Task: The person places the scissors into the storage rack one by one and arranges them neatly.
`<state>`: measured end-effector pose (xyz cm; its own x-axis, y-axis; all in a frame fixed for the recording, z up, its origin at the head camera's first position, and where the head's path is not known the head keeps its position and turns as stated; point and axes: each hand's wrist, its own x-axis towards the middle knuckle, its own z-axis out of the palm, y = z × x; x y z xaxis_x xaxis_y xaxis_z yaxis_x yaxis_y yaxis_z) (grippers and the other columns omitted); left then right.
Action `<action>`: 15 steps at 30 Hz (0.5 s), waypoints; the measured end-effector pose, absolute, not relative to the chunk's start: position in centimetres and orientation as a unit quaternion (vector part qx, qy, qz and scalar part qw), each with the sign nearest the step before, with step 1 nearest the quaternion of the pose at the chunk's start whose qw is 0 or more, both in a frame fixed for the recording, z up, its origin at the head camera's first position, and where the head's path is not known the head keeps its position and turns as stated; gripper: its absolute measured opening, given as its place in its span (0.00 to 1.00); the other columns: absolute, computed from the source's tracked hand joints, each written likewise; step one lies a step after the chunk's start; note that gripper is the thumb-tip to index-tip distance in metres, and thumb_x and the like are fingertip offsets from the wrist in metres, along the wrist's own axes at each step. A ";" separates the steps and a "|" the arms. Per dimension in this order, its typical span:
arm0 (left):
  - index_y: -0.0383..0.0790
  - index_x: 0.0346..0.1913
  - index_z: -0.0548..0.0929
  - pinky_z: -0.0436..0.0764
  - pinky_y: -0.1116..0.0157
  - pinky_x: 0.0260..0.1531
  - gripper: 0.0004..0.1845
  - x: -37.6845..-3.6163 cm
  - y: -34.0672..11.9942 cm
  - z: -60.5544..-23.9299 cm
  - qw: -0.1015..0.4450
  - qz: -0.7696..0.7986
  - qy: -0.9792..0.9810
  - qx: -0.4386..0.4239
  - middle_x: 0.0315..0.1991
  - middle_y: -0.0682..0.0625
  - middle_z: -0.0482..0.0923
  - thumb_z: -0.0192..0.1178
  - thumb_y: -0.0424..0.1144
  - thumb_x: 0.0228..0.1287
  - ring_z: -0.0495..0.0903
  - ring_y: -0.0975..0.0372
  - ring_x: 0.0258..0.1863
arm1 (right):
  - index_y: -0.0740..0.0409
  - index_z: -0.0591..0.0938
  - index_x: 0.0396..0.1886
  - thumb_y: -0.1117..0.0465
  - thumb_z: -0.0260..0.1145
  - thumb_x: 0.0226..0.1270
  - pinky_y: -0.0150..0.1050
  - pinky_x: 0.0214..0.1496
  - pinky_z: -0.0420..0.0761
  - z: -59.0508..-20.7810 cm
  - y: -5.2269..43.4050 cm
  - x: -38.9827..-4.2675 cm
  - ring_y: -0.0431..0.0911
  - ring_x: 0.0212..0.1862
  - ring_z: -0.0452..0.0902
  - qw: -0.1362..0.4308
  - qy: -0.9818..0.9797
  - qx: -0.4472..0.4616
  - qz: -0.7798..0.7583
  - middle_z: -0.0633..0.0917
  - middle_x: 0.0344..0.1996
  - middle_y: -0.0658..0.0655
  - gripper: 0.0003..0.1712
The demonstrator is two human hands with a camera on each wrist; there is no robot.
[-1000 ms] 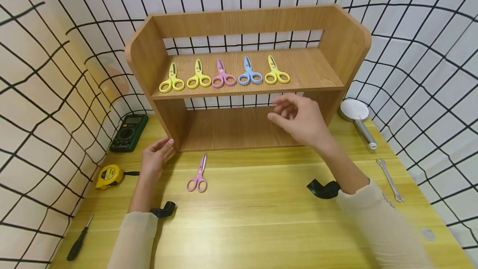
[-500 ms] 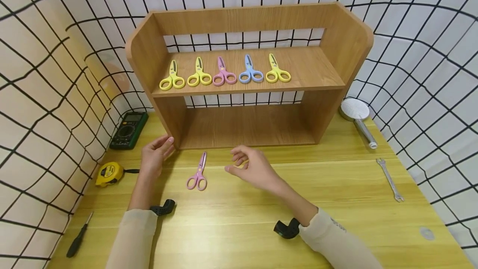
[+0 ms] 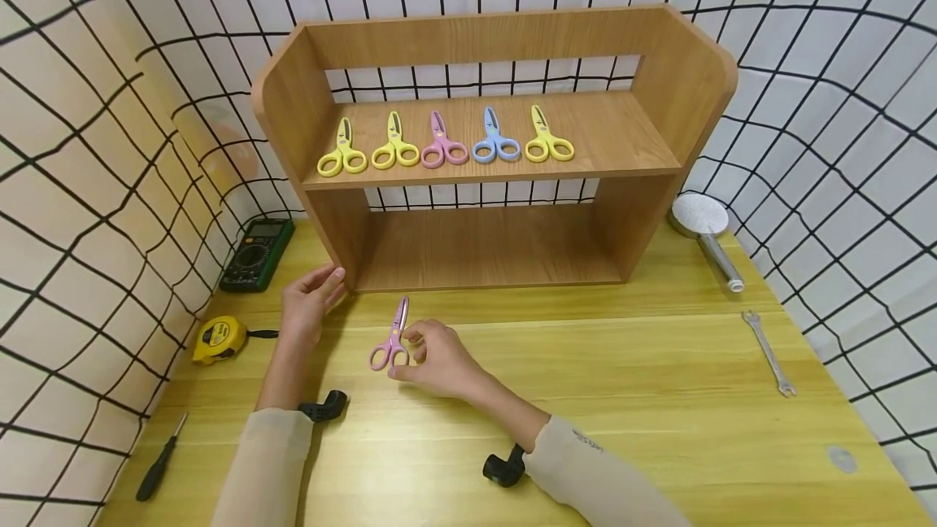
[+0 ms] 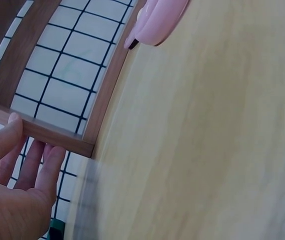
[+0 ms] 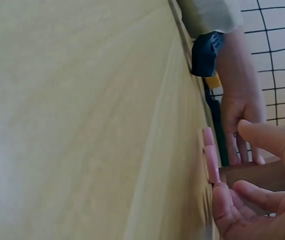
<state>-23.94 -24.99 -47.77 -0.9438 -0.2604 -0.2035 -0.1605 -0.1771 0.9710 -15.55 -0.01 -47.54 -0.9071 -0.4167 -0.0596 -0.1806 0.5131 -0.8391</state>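
Pink scissors [image 3: 396, 333] lie on the table below the shelf, blades away from me. My right hand [image 3: 439, 360] is at their right side, thumb by a handle loop and fingers nearer the blades. In the right wrist view, the thumb and fingers stand apart around the pink scissors [image 5: 211, 162], with no clear pinch. My left hand [image 3: 303, 307] rests against the lower left corner of the wooden shelf [image 3: 468, 176]. Its thumb touches the panel's front edge and its fingertips meet the outer side, as the left wrist view shows. Several yellow, pink and blue scissors lie in a row on the upper board.
Left of the shelf are a green multimeter [image 3: 257, 255], a yellow tape measure [image 3: 220, 339] and a screwdriver [image 3: 161, 459]. To the right lie a round metal strainer-like tool [image 3: 704, 226] and a wrench [image 3: 769, 354]. Black-gridded white fabric surrounds the table [image 3: 622, 429].
My right hand has come down from in front of the shelf, moving left to the pink scissors on the table. The left hand stays at the shelf corner.
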 end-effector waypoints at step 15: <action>0.31 0.66 0.79 0.84 0.64 0.59 0.27 -24.0 -25.0 -47.9 0.038 -0.750 -0.641 0.160 0.43 0.59 0.85 0.70 0.39 0.67 0.86 0.69 0.47 | 0.60 0.86 0.40 0.60 0.81 0.51 0.29 0.27 0.75 -48.2 -2.2 -15.8 0.40 0.33 0.74 0.081 0.903 -0.138 -0.398 0.81 0.30 0.49 0.17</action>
